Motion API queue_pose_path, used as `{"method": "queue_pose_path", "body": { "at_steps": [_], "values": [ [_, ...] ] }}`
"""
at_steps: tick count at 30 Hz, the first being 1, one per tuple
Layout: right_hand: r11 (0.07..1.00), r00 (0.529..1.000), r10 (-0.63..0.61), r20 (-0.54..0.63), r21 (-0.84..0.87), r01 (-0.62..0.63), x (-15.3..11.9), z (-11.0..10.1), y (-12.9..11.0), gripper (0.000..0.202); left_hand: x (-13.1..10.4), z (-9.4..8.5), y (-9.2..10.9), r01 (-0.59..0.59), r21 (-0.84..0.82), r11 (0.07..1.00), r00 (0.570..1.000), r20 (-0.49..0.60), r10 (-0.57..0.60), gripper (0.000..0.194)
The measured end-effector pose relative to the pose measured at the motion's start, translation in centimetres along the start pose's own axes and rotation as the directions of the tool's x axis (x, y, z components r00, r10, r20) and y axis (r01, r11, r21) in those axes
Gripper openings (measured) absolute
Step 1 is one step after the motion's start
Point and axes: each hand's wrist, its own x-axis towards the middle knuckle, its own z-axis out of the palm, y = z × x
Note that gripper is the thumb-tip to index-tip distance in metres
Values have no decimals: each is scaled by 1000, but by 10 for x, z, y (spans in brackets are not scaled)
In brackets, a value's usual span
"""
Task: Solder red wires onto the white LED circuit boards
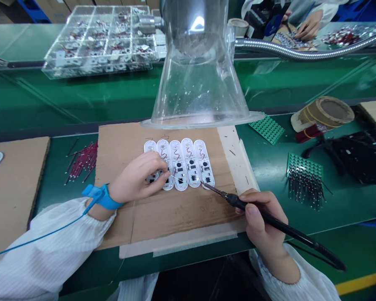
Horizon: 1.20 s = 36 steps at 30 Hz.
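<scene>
Several white oblong circuit boards [192, 163] lie side by side on a cardboard sheet [175, 217], each with dark chips and a squiggle of red wire. My left hand [144, 173], with a blue strap [108, 197] round its wrist, is pinched on a thin solder wire [176, 178] that reaches over the middle boards. It partly covers the leftmost boards. My right hand [265, 219] is closed round the black handle of a soldering iron [275, 223]. The iron's tip is by the lower ends of the two rightmost boards; whether it touches is too small to tell.
A clear fume hood [200, 92] hangs just beyond the boards. Dark red wires [83, 161] lie to the left. Green perforated boards [305, 167], one with black wires, and a cardboard tube [322, 115] are right. Behind stands a divided parts box [100, 42]; a co-worker's hands [310, 27] show beyond.
</scene>
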Motion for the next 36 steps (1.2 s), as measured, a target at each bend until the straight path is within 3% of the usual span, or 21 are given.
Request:
{"method": "queue_pose_path", "body": {
  "at_steps": [6,13,19,24,30,36],
  "values": [
    [998,997,10,74,-56,-6,0,-1,2,5,0,0,-1,-27,3,1000,1000,-10,28,10],
    [1000,998,-6,55,-24,7,-1,-2,3,7,-1,1,-1,9,-4,1000,1000,14,-8,11],
    [993,995,14,95,-119,-2,-4,-4,7,8,-1,2,-4,-24,2,1000,1000,8,24,10],
    [1000,996,-5,93,-19,7,-1,-3,5,8,-1,2,-3,-45,4,999,999,-11,45,12],
    [995,991,43,129,-100,-30,-4,-6,8,11,-1,2,-4,-40,5,999,999,3,40,11],
    [999,993,15,114,-48,-10,-4,-6,8,12,0,1,-2,-54,1,999,998,-19,54,12]
  ]
}}
